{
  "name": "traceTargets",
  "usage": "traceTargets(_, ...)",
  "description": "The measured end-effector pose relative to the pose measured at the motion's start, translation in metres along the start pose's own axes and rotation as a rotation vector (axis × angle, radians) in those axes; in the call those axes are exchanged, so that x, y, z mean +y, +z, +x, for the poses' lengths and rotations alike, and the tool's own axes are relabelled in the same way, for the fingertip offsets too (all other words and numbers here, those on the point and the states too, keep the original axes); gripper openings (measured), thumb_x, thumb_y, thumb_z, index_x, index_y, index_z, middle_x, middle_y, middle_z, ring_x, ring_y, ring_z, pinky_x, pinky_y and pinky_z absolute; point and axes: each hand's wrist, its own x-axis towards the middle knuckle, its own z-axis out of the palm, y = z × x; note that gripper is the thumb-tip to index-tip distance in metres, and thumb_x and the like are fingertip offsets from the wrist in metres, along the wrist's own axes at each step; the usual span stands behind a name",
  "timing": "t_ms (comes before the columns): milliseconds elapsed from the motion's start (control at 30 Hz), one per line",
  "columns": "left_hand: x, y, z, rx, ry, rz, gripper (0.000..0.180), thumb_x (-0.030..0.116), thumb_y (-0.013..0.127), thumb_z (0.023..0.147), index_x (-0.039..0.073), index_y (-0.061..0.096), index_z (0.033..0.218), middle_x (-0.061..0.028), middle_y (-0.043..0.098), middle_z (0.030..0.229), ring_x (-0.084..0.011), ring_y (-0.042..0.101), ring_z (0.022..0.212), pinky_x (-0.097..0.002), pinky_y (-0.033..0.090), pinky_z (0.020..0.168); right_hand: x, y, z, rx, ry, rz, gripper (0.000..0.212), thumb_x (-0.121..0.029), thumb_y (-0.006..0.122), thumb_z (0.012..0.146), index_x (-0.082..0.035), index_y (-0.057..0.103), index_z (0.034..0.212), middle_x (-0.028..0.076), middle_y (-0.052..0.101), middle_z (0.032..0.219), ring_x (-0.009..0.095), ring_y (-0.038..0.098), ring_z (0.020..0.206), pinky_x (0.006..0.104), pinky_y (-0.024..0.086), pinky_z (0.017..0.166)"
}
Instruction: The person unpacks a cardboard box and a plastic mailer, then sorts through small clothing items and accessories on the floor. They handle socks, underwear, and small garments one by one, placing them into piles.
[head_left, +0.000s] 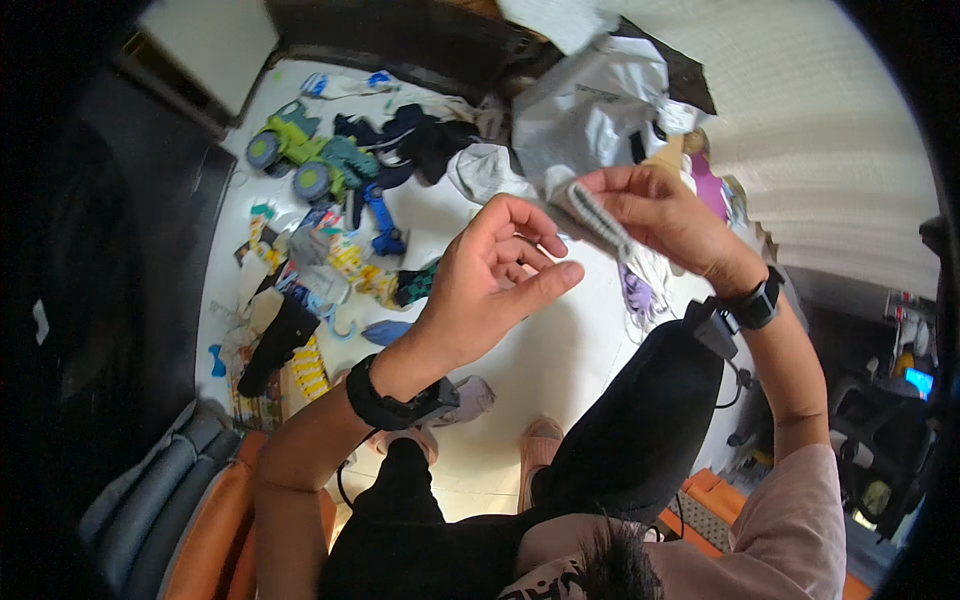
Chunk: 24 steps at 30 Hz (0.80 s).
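Note:
Pinched in my right hand (672, 215) is a grey sock (600, 222) with a dark stripe along its cuff, held up above the floor. My left hand (490, 280) is just left of it, with fingers curved, thumb apart and nothing in the grasp. Behind the hands, a pale grey piece of cloth (482, 172) resembles a sock; I cannot tell whether it joins the held one. Dark socks (425, 140) lie farther back, next to a green toy truck (300, 150). Below and right of the held sock are white laces and a purple item (635, 290).
A silver plastic bag (590, 105) stands at the back. Patterned socks (360, 275), a blue toy part (383, 222) and a black sock (278, 345) clutter the left floor. My slippered feet (540, 450) are below; an orange seat (215, 515) is at lower left.

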Motion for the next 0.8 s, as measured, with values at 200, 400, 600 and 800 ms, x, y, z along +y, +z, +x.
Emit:
traceTargets(200, 0.008, -0.037, -0.024, 0.198, -0.032, 0.117, 0.027, 0.014, 0.075, 0.095, 0.001, 0.060, 0.113, -0.0024, 0.068, 0.096, -0.0062, 0.064, 0.081, -0.0210, 0.051, 0.069, 0.022, 0.080, 0.037, 0.130, -0.160, -0.035, 0.022, -0.009, 0.074, 0.094, -0.004, 0.060, 0.111, 0.001, 0.066, 0.107, 0.006, 0.064, 0.090, 0.0245, 0.051, 0.079)
traceTargets(400, -0.003, -0.069, -0.038, 0.301, 0.003, 0.168, 0.017, 0.015, 0.077, 0.094, 0.001, 0.071, 0.101, 0.0002, 0.071, 0.084, -0.0045, 0.064, 0.075, -0.0209, 0.050, 0.061, 0.034, 0.097, 0.053, -0.058, -0.254, -0.073, 0.023, -0.007, 0.076, 0.093, -0.002, 0.062, 0.109, 0.004, 0.063, 0.113, 0.010, 0.064, 0.096, 0.0262, 0.053, 0.087)
traceTargets(600, -0.024, -0.078, -0.041, 0.321, -0.027, 0.079, 0.014, 0.017, 0.073, 0.098, 0.004, 0.072, 0.104, 0.0009, 0.069, 0.089, -0.0049, 0.062, 0.083, -0.0221, 0.051, 0.075, 0.055, 0.090, 0.065, 0.156, -0.391, -0.322, 0.011, 0.000, 0.074, 0.089, 0.000, 0.063, 0.089, 0.006, 0.064, 0.103, 0.009, 0.062, 0.088, 0.0252, 0.054, 0.071)
traceTargets(800, -0.036, -0.066, -0.041, 0.142, -0.074, -0.677, 0.023, 0.011, 0.054, 0.106, 0.005, 0.055, 0.129, -0.0064, 0.062, 0.126, -0.0139, 0.055, 0.123, -0.0331, 0.038, 0.109, 0.070, 0.075, 0.077, 0.216, -0.310, -0.282, 0.020, 0.007, 0.066, 0.083, -0.004, 0.050, 0.086, 0.003, 0.063, 0.091, 0.007, 0.057, 0.085, 0.0238, 0.048, 0.070)
